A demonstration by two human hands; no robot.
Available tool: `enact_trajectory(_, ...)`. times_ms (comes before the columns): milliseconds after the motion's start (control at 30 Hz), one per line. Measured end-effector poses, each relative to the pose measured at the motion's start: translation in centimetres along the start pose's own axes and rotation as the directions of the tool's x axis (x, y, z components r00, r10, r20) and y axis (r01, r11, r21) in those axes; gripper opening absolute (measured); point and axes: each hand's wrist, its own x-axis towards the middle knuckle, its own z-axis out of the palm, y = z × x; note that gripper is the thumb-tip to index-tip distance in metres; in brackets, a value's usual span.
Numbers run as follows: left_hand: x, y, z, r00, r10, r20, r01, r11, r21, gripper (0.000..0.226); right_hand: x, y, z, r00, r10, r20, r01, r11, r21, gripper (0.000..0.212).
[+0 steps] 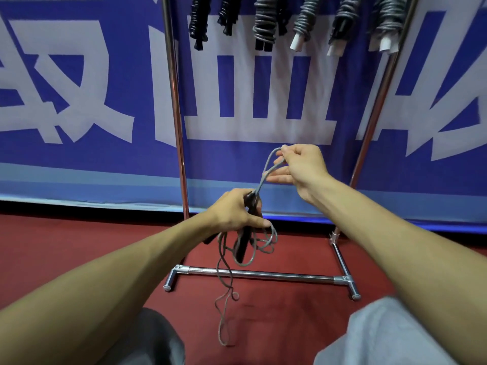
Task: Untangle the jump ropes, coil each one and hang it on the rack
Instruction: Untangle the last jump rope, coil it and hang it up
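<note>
Clutching the handles [243,245] in my left hand [233,212], pinching the rope [262,180] with my right hand [300,167], I'm risking its dangling slack tightening into knots.

Grey jump rope [263,176], black handles [242,246] bunched together: uncoiled, one loop pulled up taut, rest dangling in loose tangled loops. Several coiled ropes [264,22] hang on chrome rack [176,101] behind.

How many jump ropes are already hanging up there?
6, in a row at the top of the view: two black ropes on the left, then four grey ropes to the right. Their tops are cut off, so more may hide.
</note>
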Motion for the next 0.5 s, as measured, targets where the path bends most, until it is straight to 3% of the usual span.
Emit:
enact_trajectory(100,-0.3,0.3,-0.4,0.997,-0.015,0.073,0.028,0.985,-0.173,0.032,0.8,-0.3,-0.9,0.978,0.178,-0.111,-0.151,0.965,0.216,0.023)
enact_trajectory(200,-0.5,0.5,-0.4,0.988,-0.011,0.153,0.039,0.983,-0.178,0.025,1.4,0.1,-1.7,0.955,0.278,-0.099,-0.248,0.938,0.243,0.025)
enact_trajectory(300,-0.2,0.0,-0.3,0.988,-0.033,0.153,0.045,0.996,-0.079,0.026,1.6,0.1,-2.4,0.979,0.197,-0.053,-0.197,0.98,0.011,0.036)
enact_trajectory(400,-0.3,-1.1,-1.0,0.983,-0.09,0.163,0.098,0.994,-0.042,0.022,1.4,-0.3,-3.0,0.998,0.026,0.058,-0.005,0.94,-0.341,0.045)
enact_trajectory(433,-0.3,-1.6,-1.4,0.98,-0.109,0.165,0.118,0.992,-0.041,0.019,1.3,-0.2,-3.4,0.991,-0.056,0.122,0.112,0.844,-0.524,0.047)
enact_trajectory(500,-0.4,-2.7,-2.0,0.982,-0.136,0.127,0.14,0.99,-0.019,0.02,0.9,0.2,-4.1,0.946,-0.155,0.284,0.323,0.517,-0.793,0.042)
